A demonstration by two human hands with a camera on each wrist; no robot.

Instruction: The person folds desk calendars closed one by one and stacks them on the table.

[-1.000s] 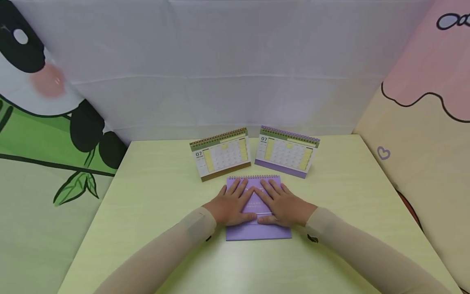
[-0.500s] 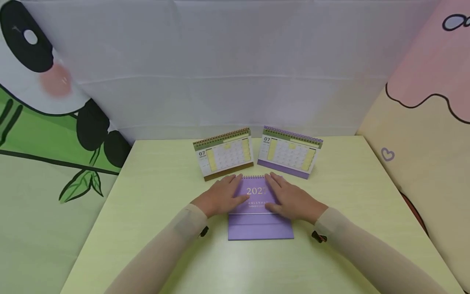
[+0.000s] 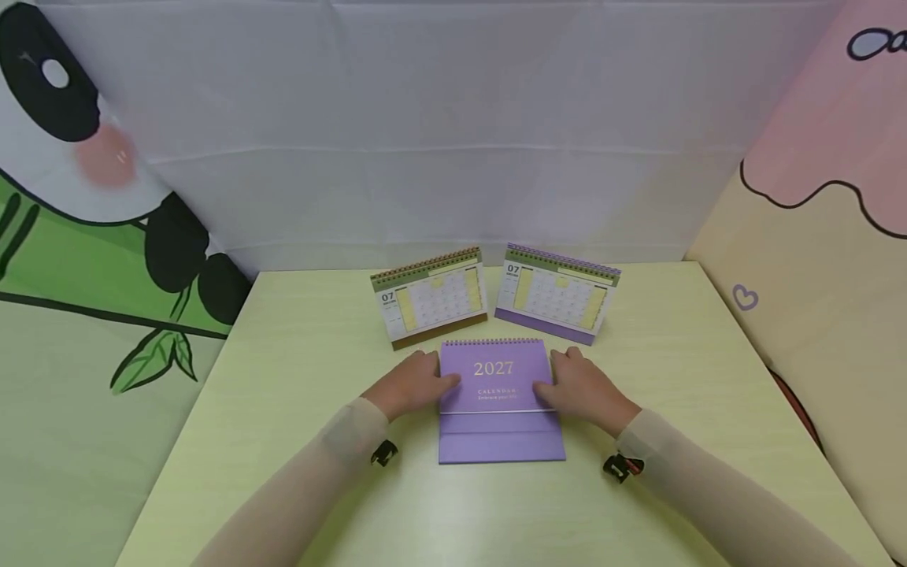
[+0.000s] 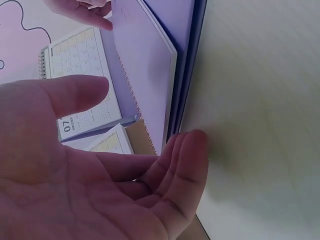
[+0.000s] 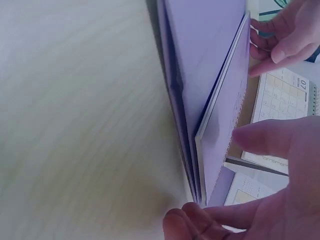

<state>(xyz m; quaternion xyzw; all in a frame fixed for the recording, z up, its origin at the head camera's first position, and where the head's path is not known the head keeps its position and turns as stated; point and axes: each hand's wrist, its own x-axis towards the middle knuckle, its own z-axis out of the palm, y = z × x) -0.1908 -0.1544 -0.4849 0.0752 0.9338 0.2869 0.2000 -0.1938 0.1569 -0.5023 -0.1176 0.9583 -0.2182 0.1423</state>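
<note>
A purple 2027 desk calendar (image 3: 496, 378) lies flat on the table, its spiral binding along the far edge. My left hand (image 3: 409, 384) is at the calendar's left edge, its bent fingertips beside that edge and its thumb over the cover. On the opposite side, my right hand (image 3: 588, 387) has its fingers by the right edge and its thumb above the cover. Both wrist views show a gap between thumb and cover; whether the fingertips touch the edge cannot be told. Layered boards show along the side of the calendar (image 4: 142, 65) in the left wrist view.
Two desk calendars stand open behind: one with a brown base (image 3: 432, 299) on the left, one with a purple base (image 3: 556, 295) on the right. Both show month 07. A white cloth backdrop (image 3: 453, 142) hangs behind the pale table (image 3: 319, 346).
Both hands have slid outward from lying flat on the purple cover to its left and right edges, and the fingers have bent. The gold 2027 lettering has come into sight.
</note>
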